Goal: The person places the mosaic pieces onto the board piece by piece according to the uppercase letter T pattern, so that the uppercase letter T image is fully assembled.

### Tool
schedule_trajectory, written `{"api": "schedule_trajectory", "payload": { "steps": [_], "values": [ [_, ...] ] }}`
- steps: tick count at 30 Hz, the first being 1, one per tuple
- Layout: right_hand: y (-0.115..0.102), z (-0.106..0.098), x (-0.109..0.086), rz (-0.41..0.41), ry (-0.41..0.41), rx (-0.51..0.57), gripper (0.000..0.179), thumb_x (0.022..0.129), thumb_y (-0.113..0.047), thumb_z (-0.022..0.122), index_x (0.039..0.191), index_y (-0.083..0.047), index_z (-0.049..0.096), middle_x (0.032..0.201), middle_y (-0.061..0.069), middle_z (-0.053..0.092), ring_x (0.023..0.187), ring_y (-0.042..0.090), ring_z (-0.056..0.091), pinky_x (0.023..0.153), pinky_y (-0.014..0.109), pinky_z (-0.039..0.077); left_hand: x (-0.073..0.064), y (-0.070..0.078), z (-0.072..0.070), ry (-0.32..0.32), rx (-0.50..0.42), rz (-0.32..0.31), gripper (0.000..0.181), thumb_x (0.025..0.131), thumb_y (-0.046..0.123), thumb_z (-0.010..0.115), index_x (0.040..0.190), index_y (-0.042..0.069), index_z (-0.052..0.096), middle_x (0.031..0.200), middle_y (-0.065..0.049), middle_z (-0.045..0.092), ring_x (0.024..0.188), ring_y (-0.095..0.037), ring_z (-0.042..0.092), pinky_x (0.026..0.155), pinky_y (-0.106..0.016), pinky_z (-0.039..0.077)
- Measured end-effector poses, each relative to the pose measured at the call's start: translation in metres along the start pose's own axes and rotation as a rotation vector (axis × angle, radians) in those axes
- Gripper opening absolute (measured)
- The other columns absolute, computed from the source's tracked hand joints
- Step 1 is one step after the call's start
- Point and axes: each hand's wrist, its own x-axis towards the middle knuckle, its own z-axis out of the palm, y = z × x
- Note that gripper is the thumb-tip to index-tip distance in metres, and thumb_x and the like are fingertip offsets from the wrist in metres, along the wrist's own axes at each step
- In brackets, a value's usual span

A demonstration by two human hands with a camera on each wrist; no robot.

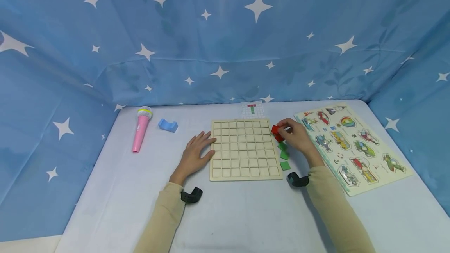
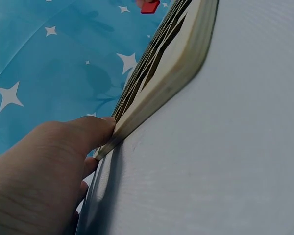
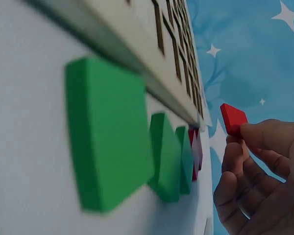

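A wooden grid board [image 1: 245,154] lies on the white table. My left hand [image 1: 195,154] is at its left edge with fingers spread, and in the left wrist view the thumb [image 2: 95,131] touches the rim. My right hand [image 1: 296,136] pinches a red square tile [image 3: 233,119] between thumb and fingers, raised above the table by the board's right side. Below it lie more red tiles [image 1: 279,138], partly hidden by the hand. Three green square tiles [image 1: 285,166] lie in a line along the board's right edge, nearer to me.
A small pattern card [image 1: 258,110] with a red and green T lies behind the board. To the right is a picture puzzle board [image 1: 346,143] with vehicles. On the left are a pink microphone [image 1: 141,130] and a blue block [image 1: 168,125]. A starry blue curtain [image 1: 225,38] surrounds the table.
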Motion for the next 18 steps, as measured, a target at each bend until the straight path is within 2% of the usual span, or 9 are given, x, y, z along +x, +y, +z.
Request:
{"api": "schedule_trajectory", "payload": {
  "steps": [9, 18],
  "values": [
    [-0.018, 0.011, 0.006, -0.037, -0.04, 0.085, 0.022, 0.096, -0.016, 0.054, 0.115, -0.004, 0.057, 0.102, 0.018, 0.06, 0.076, 0.029, 0.059, 0.054, 0.026, 0.048, 0.001, 0.0, -0.002, 0.002, 0.011, -0.002, 0.043, 0.094, 0.034, 0.057, 0.134, 0.017, 0.054, 0.15, -0.007, 0.04, 0.143, -0.029, 0.027, 0.117, -0.051, 0.017],
    [-0.03, 0.023, 0.01, -0.052, -0.068, 0.096, 0.02, 0.095, -0.014, 0.054, 0.113, -0.005, 0.058, 0.1, 0.017, 0.06, 0.077, 0.031, 0.062, 0.059, 0.027, 0.049, 0.001, 0.0, -0.002, 0.001, 0.01, 0.005, 0.044, 0.093, 0.033, 0.058, 0.134, 0.017, 0.054, 0.149, -0.008, 0.041, 0.143, -0.031, 0.028, 0.117, -0.052, 0.018]
  ]
}}
